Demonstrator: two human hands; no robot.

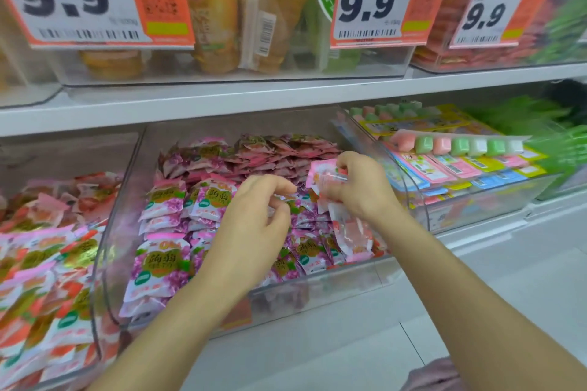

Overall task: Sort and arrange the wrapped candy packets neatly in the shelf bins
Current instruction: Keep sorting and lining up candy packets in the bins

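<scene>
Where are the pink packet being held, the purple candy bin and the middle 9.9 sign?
pink packet (322, 173): head view, upper left face.
purple candy bin (317, 294): head view, clear front wall.
middle 9.9 sign (381, 3): head view, white price panel.

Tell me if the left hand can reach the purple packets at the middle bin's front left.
Probably yes. The left hand is over the open-topped middle bin, and the purple packets lie uncovered beside it; the right hand, holding pink packets, is on the far side.
</scene>
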